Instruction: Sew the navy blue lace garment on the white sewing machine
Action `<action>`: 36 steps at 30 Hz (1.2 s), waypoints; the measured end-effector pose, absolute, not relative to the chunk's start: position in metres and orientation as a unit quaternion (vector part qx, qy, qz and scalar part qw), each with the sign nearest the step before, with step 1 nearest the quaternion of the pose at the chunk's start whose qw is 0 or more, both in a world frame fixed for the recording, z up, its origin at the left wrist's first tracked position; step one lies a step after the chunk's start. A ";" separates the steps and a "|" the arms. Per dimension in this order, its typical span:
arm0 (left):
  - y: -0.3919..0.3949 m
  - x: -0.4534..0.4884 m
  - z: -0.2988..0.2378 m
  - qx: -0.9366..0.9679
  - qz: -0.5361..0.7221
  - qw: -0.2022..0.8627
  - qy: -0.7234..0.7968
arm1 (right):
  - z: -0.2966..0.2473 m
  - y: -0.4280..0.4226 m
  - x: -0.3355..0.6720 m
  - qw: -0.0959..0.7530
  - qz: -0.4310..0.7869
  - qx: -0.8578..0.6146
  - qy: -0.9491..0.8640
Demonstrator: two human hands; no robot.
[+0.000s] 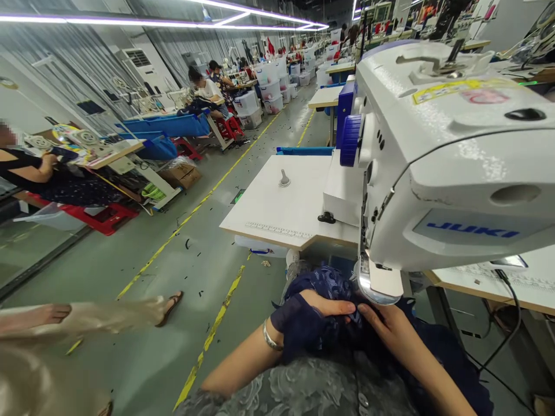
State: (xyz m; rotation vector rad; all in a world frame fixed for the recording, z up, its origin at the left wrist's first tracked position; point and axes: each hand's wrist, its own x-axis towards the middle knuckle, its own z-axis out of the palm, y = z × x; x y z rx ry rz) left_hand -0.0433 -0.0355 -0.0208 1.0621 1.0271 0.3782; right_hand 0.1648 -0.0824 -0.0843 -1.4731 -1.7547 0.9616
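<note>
Dark navy lace fabric [321,284] is bunched in front of my body, with more of it hanging down to the right over my lap. My left hand [327,305] is closed on the cloth, thumb pointing right, and a fold lies over the wrist beside a silver bangle [272,337]. Close beside it, my right hand [384,320] pinches the same navy fabric, its thumb near the left thumb. Both hands are just below the rounded metal arm [378,289] of a white JUKI sewing machine [459,173]. The fingers under the cloth are hidden.
A white machine table [299,185] with a ruler scale extends left of the machine. A person in light trousers [113,315] is at lower left. Other people sit at machines beyond the yellow floor line [191,222]. Plastic bins [269,89] stand farther back.
</note>
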 end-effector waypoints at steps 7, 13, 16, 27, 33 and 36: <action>-0.033 -0.041 -0.016 0.474 0.162 0.725 0.473 | -0.087 -0.101 0.167 0.355 0.253 -0.655 -0.618; -0.039 -0.038 -0.014 0.390 0.108 0.862 0.305 | -0.055 -0.105 0.180 0.296 0.335 -0.558 -0.699; -0.041 -0.042 -0.016 0.393 0.082 0.881 0.251 | -0.040 -0.107 0.187 0.242 0.342 -0.519 -0.745; -0.041 -0.050 -0.011 0.455 0.163 0.809 0.336 | -0.031 -0.103 0.173 0.207 0.340 -0.527 -0.751; -0.040 -0.047 -0.027 0.447 0.135 0.801 0.375 | -0.051 -0.102 0.164 0.281 0.429 -0.544 -0.664; -0.044 -0.043 -0.013 0.432 0.147 0.805 0.379 | -0.045 -0.105 0.167 0.248 0.500 -0.518 -0.648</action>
